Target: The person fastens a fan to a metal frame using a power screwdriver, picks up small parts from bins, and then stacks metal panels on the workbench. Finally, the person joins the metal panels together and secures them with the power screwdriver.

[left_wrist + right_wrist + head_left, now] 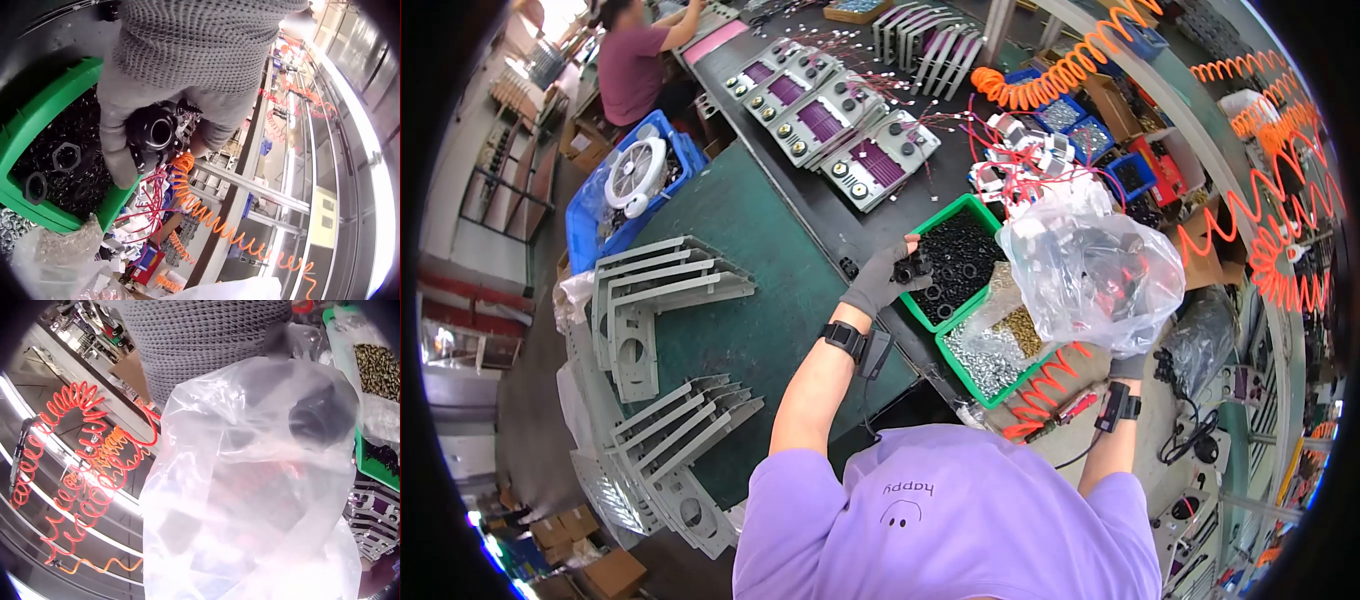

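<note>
Lilac shirt [930,545] fills the foreground. Left, grey brackets [638,325] stand on the green tabletop [740,330]; I reach past its edge. My left hand [872,284] grips a black fitting [140,131], partly hidden, just beside the green bin [44,99]. Rightward, the clear bag [1090,285] covers the fingers of my right hand [1128,368]; whether they hold anything, I cannot tell.

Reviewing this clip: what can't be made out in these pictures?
Clear plastic bag: its exact contents, blurred by the film, head and right wrist views.
Right hand: its fingers, hidden by the bag, head view.
Black part in the left hand: its full outline, hidden by gloved fingers, left wrist view.
Other person: top of the head, cut off by the upper edge, head view.
</note>
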